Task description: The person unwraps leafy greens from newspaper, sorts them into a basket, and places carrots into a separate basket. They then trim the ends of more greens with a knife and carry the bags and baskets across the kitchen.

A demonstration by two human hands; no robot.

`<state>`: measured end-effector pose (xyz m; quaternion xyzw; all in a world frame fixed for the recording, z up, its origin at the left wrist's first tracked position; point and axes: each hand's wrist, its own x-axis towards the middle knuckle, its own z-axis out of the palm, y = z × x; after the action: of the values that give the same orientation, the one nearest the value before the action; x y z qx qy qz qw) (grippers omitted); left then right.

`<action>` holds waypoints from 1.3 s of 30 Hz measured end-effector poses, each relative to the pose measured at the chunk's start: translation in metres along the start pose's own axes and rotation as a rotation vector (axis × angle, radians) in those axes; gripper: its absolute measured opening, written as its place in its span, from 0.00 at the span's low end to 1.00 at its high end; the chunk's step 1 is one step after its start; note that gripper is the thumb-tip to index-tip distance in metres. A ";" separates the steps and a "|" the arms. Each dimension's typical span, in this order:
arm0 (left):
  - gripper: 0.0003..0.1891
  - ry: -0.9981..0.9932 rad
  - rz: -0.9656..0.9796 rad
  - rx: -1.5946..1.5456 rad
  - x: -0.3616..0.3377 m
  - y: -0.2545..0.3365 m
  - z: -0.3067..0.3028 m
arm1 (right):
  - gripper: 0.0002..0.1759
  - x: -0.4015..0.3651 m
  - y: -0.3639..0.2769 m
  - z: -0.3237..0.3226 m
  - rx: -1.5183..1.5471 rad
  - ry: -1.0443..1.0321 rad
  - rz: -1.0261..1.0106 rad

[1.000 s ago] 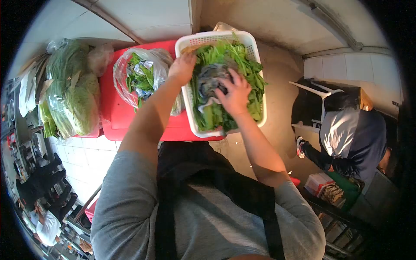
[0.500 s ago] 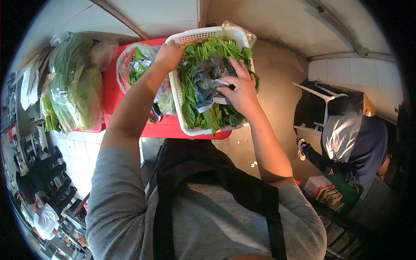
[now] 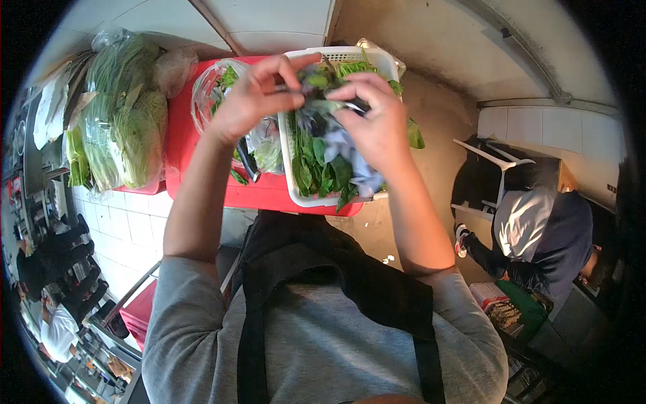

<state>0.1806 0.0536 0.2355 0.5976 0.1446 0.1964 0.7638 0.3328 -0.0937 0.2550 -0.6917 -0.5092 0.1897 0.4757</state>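
Observation:
A dark, blue-grey crumpled sheet (image 3: 346, 151), like wet cloth or paper, is raised over a white plastic basket (image 3: 288, 172) of leafy greens (image 3: 313, 161). My left hand (image 3: 245, 101) pinches it from the left, thumb and forefinger at its upper edge, blurred by motion. From the right, my right hand (image 3: 377, 124) has its thumb and fingers closed on the same sheet. Part of it droops between the hands onto the leaves. Behind my left hand, a clear plastic bag (image 3: 266, 151) with greens sits against the basket.
The basket stands on a red table (image 3: 202, 182). Large bagged green vegetables (image 3: 121, 121) lie at the left, and a black handle (image 3: 247, 160) rests beside the smaller bag. A person (image 3: 545, 236) bends down at the right; another person (image 3: 57, 330) is far left.
My left hand has left the basket's rim and come to the crumpled sheet. The sheet, earlier bunched on the greens under my right hand, is now lifted and partly spread between both hands.

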 end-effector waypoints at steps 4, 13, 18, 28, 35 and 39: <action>0.13 0.230 -0.178 -0.014 -0.038 -0.036 0.012 | 0.13 -0.009 0.014 0.060 0.439 -0.065 0.190; 0.13 0.647 -0.087 -0.084 -0.128 -0.076 -0.023 | 0.43 -0.067 0.072 0.020 -0.728 -0.202 0.259; 0.13 0.646 0.050 -0.090 -0.138 -0.025 -0.045 | 0.48 -0.086 0.101 0.001 -0.487 -0.181 0.330; 0.09 0.811 0.353 0.268 -0.139 0.077 -0.155 | 0.38 -0.073 0.079 0.000 -0.615 -0.121 0.378; 0.11 0.887 0.198 1.246 -0.067 -0.087 -0.229 | 0.11 0.006 0.104 0.004 -0.523 0.078 0.250; 0.26 0.335 -0.124 1.377 -0.063 -0.259 -0.255 | 0.11 0.050 0.159 0.034 -0.691 0.046 0.249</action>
<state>0.0420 0.1876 -0.0790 0.8969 0.3850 0.1058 0.1900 0.4112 -0.0384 0.1147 -0.8724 -0.4441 0.0474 0.1988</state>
